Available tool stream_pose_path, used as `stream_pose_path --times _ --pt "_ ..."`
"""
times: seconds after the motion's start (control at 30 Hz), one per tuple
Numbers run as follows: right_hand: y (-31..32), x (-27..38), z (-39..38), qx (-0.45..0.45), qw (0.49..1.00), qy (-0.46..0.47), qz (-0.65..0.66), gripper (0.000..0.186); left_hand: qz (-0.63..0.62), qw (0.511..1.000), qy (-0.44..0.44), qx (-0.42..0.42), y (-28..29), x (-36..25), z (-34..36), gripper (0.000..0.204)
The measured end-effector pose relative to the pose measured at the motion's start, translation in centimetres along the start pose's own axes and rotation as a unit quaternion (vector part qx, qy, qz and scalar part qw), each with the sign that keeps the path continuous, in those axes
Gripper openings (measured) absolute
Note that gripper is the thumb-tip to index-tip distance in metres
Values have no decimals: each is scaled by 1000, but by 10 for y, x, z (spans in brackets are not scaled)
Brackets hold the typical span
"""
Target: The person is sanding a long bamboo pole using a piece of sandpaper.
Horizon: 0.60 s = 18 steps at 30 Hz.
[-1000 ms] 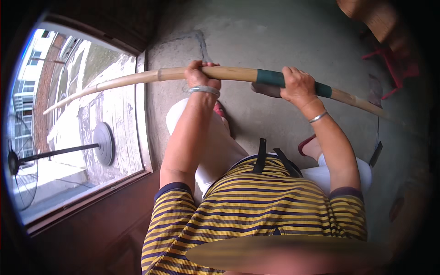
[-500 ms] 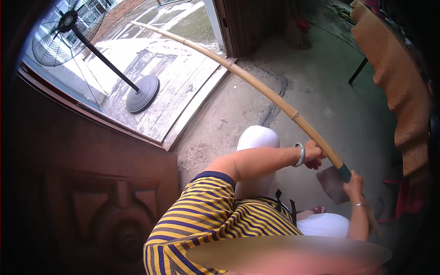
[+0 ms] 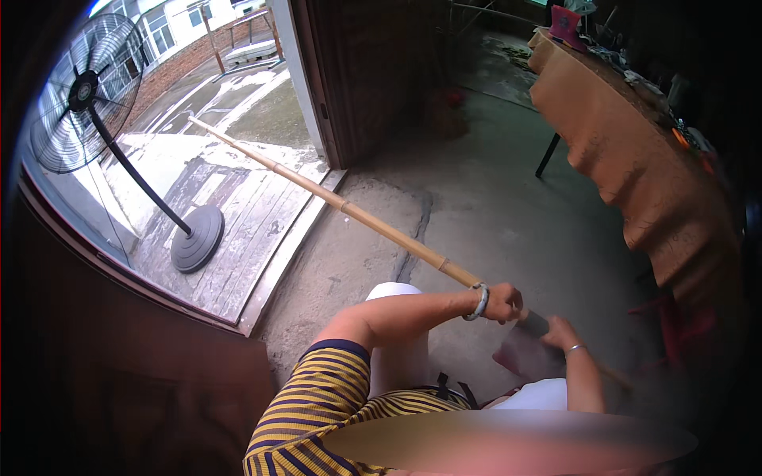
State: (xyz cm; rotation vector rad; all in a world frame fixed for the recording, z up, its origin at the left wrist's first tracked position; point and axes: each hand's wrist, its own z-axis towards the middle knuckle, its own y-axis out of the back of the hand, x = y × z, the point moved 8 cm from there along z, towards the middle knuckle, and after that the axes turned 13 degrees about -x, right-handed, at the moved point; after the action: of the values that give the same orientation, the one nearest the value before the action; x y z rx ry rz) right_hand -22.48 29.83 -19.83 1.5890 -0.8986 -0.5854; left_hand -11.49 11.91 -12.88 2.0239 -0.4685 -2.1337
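Observation:
A long jointed bamboo pole (image 3: 381, 226) slants from the doorway down toward me. My left hand (image 3: 503, 303), with a pale bangle at its wrist, is closed round the pole near its lower end. My right hand (image 3: 562, 333), wearing a thin bracelet, grips it lower down, at a dark sleeve (image 3: 533, 322) fitted on the pole. Below that sleeve shows a flat, dull reddish-grey plate (image 3: 520, 355); whether it is joined to the pole I cannot tell. A blurred thin end trails past my right wrist.
A black pedestal fan (image 3: 197, 238) stands on boards outside the open doorway at left. A dark wooden door (image 3: 175, 389) is at lower left. To the right, a table with a wavy orange-brown cover (image 3: 603, 135) carries a pink container (image 3: 566, 28) and clutter. A red frame (image 3: 675, 333) is beside it.
My left hand has closed round the pole near the sleeve, where before its fingers hung loosely beside it. The view has shifted, so the doorway and fan sit lower.

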Motion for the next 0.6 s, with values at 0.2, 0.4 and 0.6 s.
stream_pose_path --times 0.2,0.4,0.6 --pt "1 2 5 -17 999 30 4 40 409 906 -61 85 -16 12 -18 39" --pt "-10 -13 2 30 999 19 9 41 338 906 -135 216 -74 -7 -55 37" --pt "1 1 -2 22 999 33 13 37 406 878 -111 228 -73 14 -50 38"
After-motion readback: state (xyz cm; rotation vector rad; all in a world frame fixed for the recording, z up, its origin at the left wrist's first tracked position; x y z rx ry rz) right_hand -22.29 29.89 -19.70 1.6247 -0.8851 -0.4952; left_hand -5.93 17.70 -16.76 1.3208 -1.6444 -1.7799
